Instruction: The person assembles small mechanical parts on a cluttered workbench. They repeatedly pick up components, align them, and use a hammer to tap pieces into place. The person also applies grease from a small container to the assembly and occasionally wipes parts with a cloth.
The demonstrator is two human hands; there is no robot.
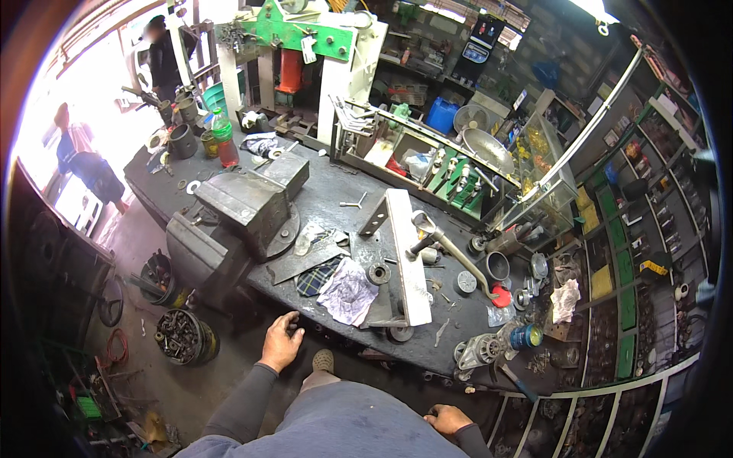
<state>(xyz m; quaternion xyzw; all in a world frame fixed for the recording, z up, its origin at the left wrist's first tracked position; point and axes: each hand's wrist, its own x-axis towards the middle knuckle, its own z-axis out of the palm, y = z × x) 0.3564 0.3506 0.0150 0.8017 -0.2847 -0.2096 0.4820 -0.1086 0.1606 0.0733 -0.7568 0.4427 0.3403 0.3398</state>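
Two bare hands, neither seen to carry anything. Left hand [282, 341] sits just short of the near edge of the tabletop [327, 210]; its grip is loose, fingers half bent, nothing visible in it. Right hand [448, 419] hangs low near the body, fingers curled; the palm is hidden, so cannot tell whether that grip has hold of anything.

Nearest the left hand on the tabletop: checked cloth [314, 279], partly under a stained pale cloth [351, 294]. Both lie close to the front edge, probably for quick wiping. Ring-shaped metal part [379, 273] rests just beside the pale cloth, flat face up, a stable way to set it down.

White metal frame [408, 263] stands right of the cloths. Its own width perhaps keeps it upright. Heavy vise [252, 202] is mounted at the front edge, likely so long pieces can overhang.

Scrap bucket [183, 336], full of small metal parts, stands on the floor left of the hand, presumably within easy tossing reach.
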